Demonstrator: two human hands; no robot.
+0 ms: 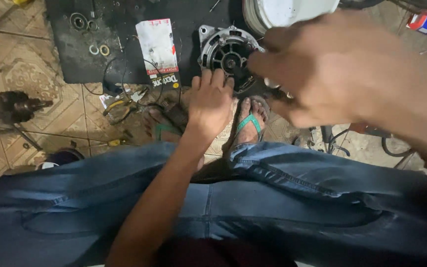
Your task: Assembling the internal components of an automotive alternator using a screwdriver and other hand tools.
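A round grey alternator housing (228, 52) with a black centre lies on a black mat (75, 59) on the floor between my feet. My left hand (211, 101) reaches down to it, fingers together and curled on its near edge. My right hand (332, 64) is raised close to the camera and blurred, fingers bent above the housing's right side. Whether it holds something small I cannot tell. My legs in blue jeans (282, 193) fill the lower part of the view, and my feet wear green-strapped sandals (250, 121).
On the mat lie a red-and-white paper package (158, 47) and several metal rings (80, 22). A dark rotor (13, 106) and yellow-handled pliers (117, 108) lie on the tiled floor at left. A white bucket (287, 12) stands behind the housing, with a red-and-blue box (426, 22) at top right.
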